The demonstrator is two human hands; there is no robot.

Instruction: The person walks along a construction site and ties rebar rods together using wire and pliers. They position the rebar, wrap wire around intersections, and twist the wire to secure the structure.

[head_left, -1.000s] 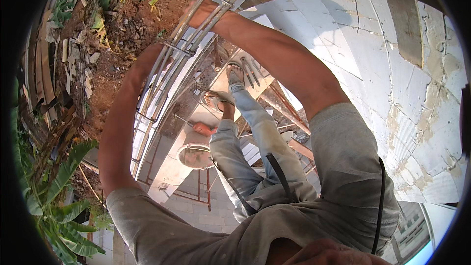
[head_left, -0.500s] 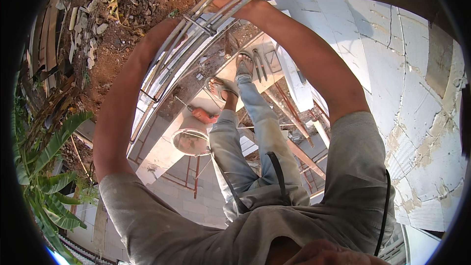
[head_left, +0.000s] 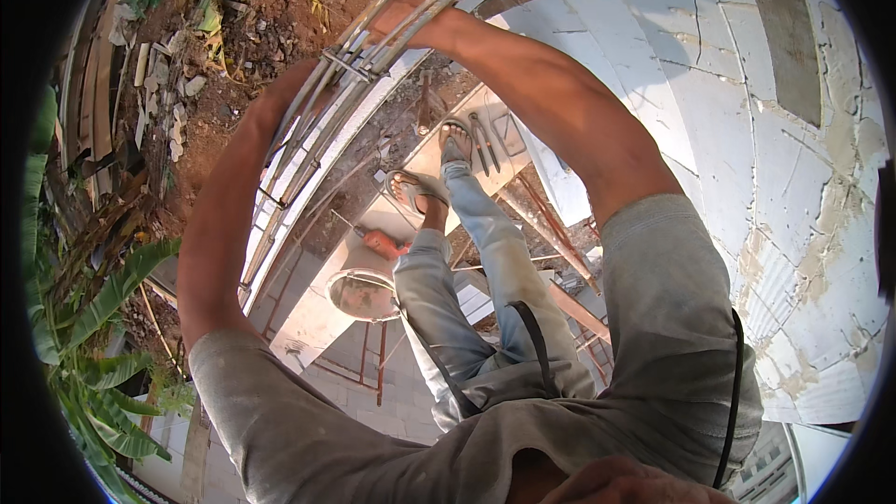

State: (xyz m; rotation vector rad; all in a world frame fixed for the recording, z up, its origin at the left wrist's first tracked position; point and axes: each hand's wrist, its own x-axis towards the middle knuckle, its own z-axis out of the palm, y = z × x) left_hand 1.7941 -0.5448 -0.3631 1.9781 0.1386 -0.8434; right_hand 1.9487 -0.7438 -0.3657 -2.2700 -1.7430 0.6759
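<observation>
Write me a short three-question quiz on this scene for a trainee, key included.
1. True or false: the orange power tool lies nearer the bucket than the pincer-like tool does.
2. The left hand and right hand are both at: a) a wooden ladder; b) a steel bar cage; c) a rubber hose.
3. Which side of the picture shows broad green leaves?
Key: 1 true; 2 b; 3 left.
</observation>
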